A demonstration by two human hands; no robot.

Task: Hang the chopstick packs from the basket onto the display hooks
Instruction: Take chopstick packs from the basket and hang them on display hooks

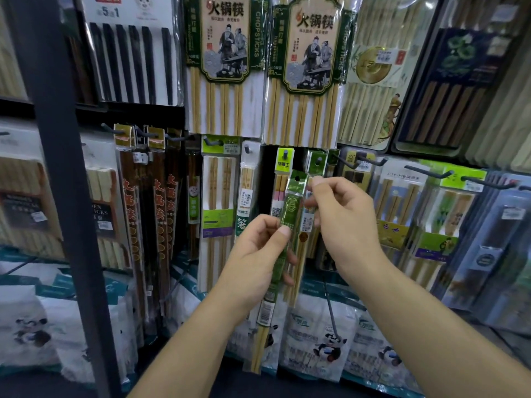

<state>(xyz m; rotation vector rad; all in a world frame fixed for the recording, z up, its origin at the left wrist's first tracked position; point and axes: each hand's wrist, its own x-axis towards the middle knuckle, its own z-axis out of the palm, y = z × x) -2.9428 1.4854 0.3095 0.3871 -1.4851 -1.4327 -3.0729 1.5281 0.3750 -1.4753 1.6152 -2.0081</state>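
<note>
Left hand [258,248] grips green chopstick pack [293,202] mid-length; right hand [342,216] pinches hung pack [308,222] beside it; hook [319,161] just above the grip; hanging not yet done; basket unseen.

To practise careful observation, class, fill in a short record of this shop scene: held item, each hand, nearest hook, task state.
Held item: narrow clear-plastic pack of bamboo chopsticks with a green header, tilted
Left hand: grips the pack's middle
Right hand: fingers curled beside the pack's top; grip unclear
Nearest hook: dark metal hook just above, carrying similar green packs
Task state: pack not yet hung
</note>
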